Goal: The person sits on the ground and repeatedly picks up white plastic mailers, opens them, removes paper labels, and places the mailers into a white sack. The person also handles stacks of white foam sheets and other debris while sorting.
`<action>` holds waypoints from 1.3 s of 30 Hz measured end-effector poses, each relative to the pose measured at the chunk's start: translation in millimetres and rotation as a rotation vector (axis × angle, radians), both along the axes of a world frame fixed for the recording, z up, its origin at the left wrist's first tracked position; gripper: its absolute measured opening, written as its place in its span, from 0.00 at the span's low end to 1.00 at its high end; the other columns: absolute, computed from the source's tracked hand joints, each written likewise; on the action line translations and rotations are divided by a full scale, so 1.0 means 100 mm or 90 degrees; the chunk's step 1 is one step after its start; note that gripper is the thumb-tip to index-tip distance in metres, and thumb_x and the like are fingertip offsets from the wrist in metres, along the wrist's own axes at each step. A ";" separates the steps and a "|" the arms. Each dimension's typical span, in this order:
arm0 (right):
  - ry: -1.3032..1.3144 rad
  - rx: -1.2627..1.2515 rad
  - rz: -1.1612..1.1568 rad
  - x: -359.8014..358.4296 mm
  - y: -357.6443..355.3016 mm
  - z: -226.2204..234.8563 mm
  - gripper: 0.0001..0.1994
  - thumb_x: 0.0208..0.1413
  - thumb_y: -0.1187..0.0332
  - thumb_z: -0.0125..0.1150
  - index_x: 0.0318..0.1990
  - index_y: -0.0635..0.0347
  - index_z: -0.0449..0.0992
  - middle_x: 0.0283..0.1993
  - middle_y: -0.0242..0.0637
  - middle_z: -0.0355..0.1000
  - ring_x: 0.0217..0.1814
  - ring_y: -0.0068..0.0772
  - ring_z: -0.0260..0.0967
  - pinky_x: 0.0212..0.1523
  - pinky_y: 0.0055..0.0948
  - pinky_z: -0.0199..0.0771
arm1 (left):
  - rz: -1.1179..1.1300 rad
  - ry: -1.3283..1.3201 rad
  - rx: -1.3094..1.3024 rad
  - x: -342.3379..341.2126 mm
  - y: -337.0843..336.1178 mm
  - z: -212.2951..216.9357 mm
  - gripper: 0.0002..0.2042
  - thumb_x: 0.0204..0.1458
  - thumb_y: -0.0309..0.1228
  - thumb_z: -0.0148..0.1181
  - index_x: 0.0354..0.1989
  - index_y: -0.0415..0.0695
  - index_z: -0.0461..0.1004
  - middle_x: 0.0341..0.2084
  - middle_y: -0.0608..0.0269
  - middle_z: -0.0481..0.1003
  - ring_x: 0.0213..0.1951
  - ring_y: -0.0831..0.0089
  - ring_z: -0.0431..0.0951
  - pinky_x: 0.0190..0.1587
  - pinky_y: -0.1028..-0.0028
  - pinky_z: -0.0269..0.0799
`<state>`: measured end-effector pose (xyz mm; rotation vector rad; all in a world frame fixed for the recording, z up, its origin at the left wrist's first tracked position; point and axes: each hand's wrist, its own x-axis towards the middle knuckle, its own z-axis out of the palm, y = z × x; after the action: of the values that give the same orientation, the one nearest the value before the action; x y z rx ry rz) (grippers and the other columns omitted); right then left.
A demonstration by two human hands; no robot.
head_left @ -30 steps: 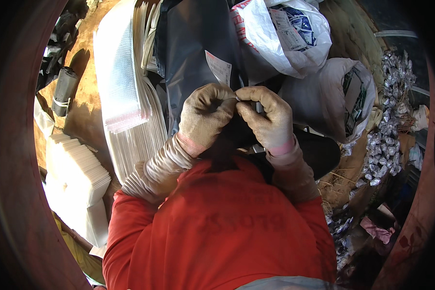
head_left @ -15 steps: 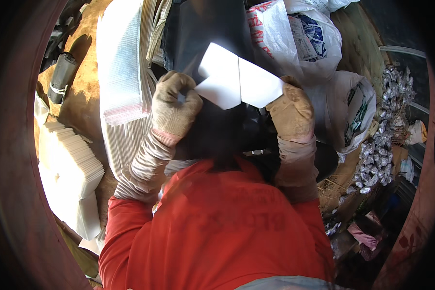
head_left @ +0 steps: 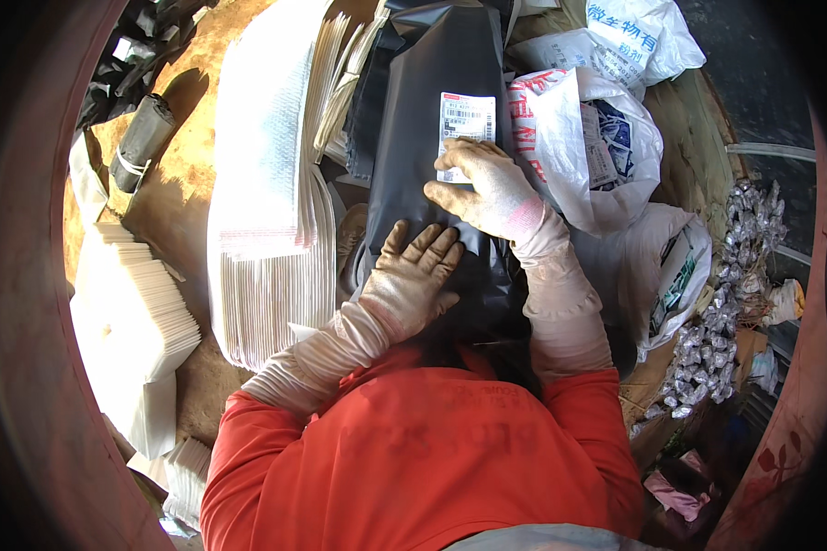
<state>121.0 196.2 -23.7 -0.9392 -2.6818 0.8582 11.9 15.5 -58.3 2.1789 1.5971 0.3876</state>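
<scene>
A black plastic mailing bag (head_left: 406,119) lies lengthwise in front of me, its surface smooth and shiny. Near the bag's right edge is a white printed label (head_left: 469,115), flat against the plastic. My right hand (head_left: 487,184), in a soiled work glove, rests its fingers over the label's lower part, thumb spread to the left. Lower down, my left hand (head_left: 409,280), gloved too, lies with fingers spread on the bag. Neither hand grips anything.
Left of the bag stands a thick stack of white bubble mailers (head_left: 266,184). Farther left are a tied black roll (head_left: 142,138) and piled white packets (head_left: 138,312). White plastic bags (head_left: 597,138) crowd the right, beside many silvery foil-wrapped pieces (head_left: 708,358).
Both hands held up a white sheet with a crease half a second ago. Now a label lies on the black bag, and both hands have come down onto it with opened fingers.
</scene>
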 end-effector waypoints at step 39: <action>0.360 -0.192 -0.316 0.53 -0.41 0.21 0.17 0.61 0.76 0.49 0.57 0.66 0.65 0.58 0.42 0.65 0.62 0.32 0.60 0.61 0.29 0.60 | 0.661 -0.613 0.441 -4.95 0.66 0.70 0.26 0.51 0.44 0.63 0.50 0.34 0.70 0.39 0.58 0.76 0.42 0.71 0.75 0.45 0.72 0.72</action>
<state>173.8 155.5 -3.0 -1.1402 -1.7739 1.1979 -483.2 81.7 12.1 0.8566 1.9003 2.1209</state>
